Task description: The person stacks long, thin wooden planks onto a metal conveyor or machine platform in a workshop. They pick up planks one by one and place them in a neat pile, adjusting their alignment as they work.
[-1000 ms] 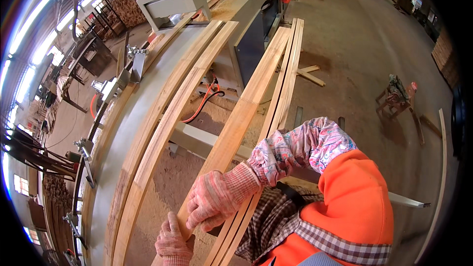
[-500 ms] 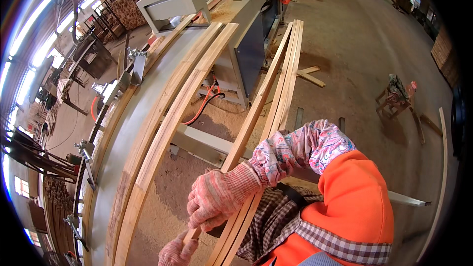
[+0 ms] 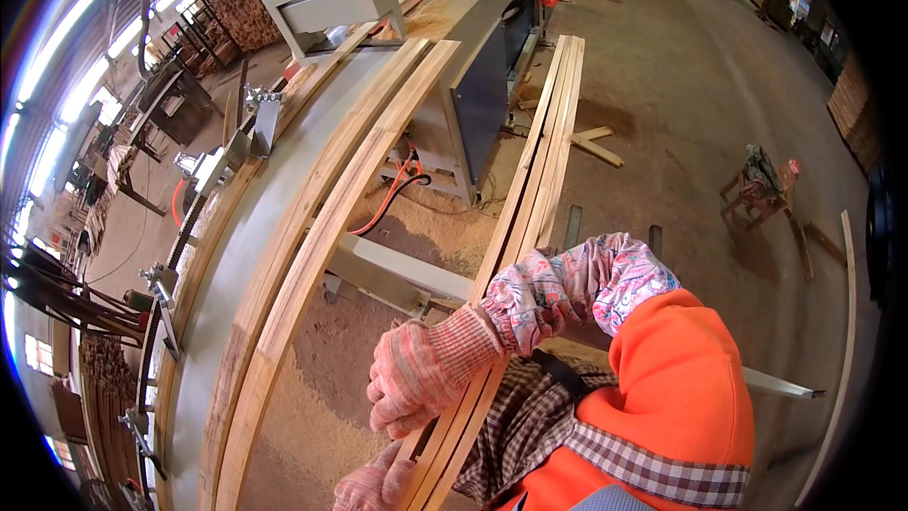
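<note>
My right hand [image 3: 430, 374], in a striped pinkish knit glove, is closed around the leftmost long wooden strip [image 3: 508, 210] of a bundle. At the lower edge my left hand [image 3: 374, 484], also gloved, grips the same strip near its close end; some of its fingers are hidden. That strip lies lengthwise beside the other wooden strips [image 3: 547, 199], with a thin dark gap between them. My right forearm, in a patterned sleeve cover [image 3: 577, 284], crosses over the bundle. To the left, two long strips [image 3: 364, 170] lie side by side along the machine bed's near side.
A long grey machine bed [image 3: 274, 189] with metal clamps [image 3: 161, 284] runs along the left toward a grey machine housing [image 3: 331, 0]. A pale crossbeam [image 3: 402, 270] spans below the strips. Offcuts [image 3: 598, 147] and a small stool [image 3: 757, 189] stand or lie on the floor at right.
The leftmost strip has shifted right and now lies close along the bundle, narrowing the gap. Both hands have moved slightly right with it.
</note>
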Demonstrator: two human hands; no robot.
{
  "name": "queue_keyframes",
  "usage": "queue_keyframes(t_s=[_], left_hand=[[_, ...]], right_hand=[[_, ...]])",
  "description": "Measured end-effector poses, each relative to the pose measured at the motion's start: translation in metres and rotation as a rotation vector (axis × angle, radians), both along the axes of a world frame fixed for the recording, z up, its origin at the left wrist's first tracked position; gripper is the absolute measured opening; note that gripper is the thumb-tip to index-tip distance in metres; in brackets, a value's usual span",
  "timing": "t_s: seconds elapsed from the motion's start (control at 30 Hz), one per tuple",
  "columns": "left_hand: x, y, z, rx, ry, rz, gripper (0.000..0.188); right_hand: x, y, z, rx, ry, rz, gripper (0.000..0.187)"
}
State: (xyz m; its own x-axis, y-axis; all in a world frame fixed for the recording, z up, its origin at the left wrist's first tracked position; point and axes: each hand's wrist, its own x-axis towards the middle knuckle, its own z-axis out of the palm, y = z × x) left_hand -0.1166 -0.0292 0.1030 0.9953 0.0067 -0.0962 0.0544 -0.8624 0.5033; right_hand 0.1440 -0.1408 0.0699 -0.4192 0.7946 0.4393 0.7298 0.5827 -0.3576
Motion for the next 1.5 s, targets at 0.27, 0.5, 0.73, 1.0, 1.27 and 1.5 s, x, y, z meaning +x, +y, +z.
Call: queue_keyframes(t_s=[0.27,0.5,0.73,1.0,1.27,1.5], left_hand=[[0.003,-0.005,0.001,-0.017,0.071,0.005,0.057],[0.01,-0.007,0.015,-0.138,0.39,0.064,0.073],[0.032,0.066,0.011,0.361,0.169,0.345,0.083],[0.069,0.194,-0.067,0.672,0.173,0.827,0.032],[0.061,0.157,-0.055,0.572,0.423,0.777,0.041],[0.028,0.093,-0.001,0.4,0.792,0.368,0.046]], right_hand=[[-0.004,-0.003,-0.001,-0.152,-0.024,0.005,0.027],[-0.002,-0.008,0.015,-0.356,-0.206,-0.017,0.029],[0.002,-0.013,0.008,-0.003,-0.119,-0.028,0.026],[-0.021,-0.017,0.034,0.006,-0.082,0.029,0.024],[-0.01,-0.012,0.028,-0.066,-0.046,0.062,0.025],[0.0,-0.012,0.038,-0.007,-0.093,0.111,0.033]])
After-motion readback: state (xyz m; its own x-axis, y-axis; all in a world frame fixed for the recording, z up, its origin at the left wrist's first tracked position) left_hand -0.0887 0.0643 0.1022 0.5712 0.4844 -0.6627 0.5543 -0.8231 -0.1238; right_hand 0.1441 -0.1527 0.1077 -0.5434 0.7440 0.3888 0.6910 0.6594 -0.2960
